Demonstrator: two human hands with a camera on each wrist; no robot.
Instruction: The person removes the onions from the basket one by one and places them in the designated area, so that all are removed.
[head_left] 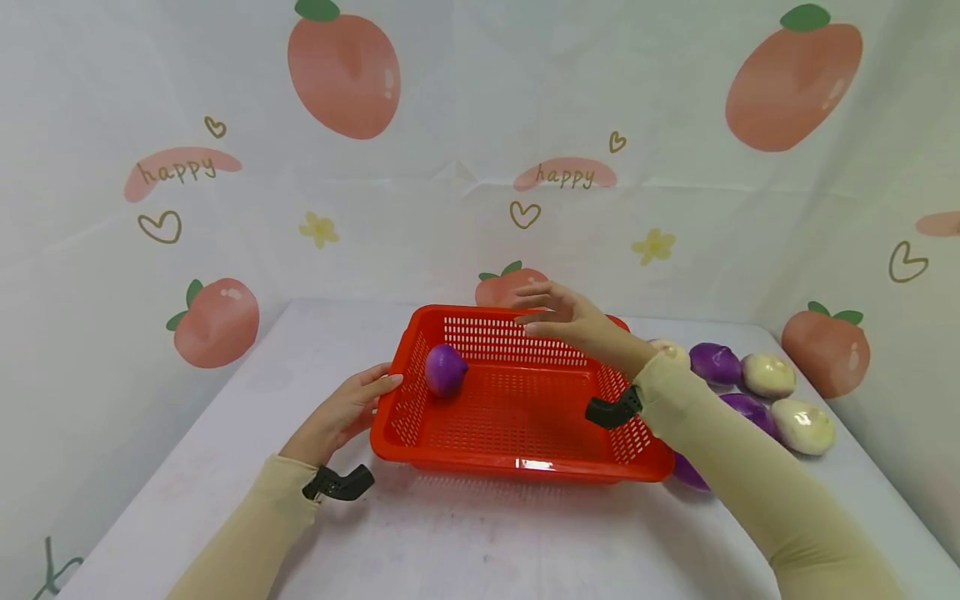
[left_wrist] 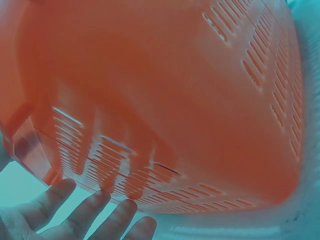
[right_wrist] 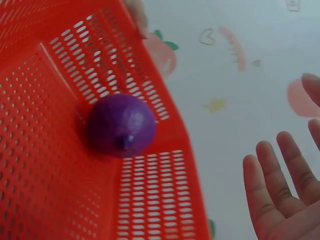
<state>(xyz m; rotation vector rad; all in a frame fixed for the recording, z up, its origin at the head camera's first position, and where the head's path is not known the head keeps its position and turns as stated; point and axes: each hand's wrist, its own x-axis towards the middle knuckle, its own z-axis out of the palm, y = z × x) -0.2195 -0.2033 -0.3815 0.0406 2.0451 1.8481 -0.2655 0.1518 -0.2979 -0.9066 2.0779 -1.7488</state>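
A red plastic basket (head_left: 457,463) with slotted walls is in the middle of the head view. My left hand (head_left: 341,417) grips its left rim, thumb over the top; the left wrist view shows the other fingertips (left_wrist: 122,212) against the outer wall. One purple onion (head_left: 446,370) lies inside, in the far left corner, its pointed tip turned to the right. Over the far right part of the basket, my right hand (head_left: 573,321) is raised with nothing in it. Its fingers (right_wrist: 270,170) are spread and slightly bent in the right wrist view.
To the right of the basket, several onions lie in a group, purple ones (head_left: 715,363) and cream-white ones (head_left: 802,426). My right forearm passes over some of them. A printed cloth (head_left: 420,225) hangs behind the white table (head_left: 480,542).
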